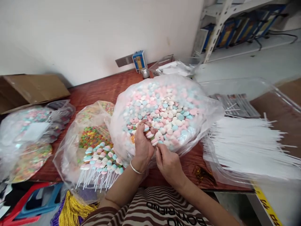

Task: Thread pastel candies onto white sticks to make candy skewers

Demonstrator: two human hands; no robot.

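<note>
My left hand [142,145], with a pale bracelet at the wrist, is closed around a short row of pastel marshmallow-like candies [150,135] stacked as a skewer. At the lower end of that row my right hand [169,163] pinches with thumb and forefinger; the stick itself is mostly hidden by the fingers. Both hands are over the near edge of a large clear plastic bag [209,110] full of loose pink, white and blue candies [175,116]. Left of it, finished-looking candy skewers [101,157] with white sticks lie on another open bag [66,150] holding colourful ring candies [94,138].
A clear bin [230,179] of white sticks [244,141] stands to the right. Twist ties [204,174] lie on the red-brown table [94,89]. At left are a cardboard box [37,86] and more candy bags [30,160]. Behind stand a blue box [139,59] and a metal shelf [218,29].
</note>
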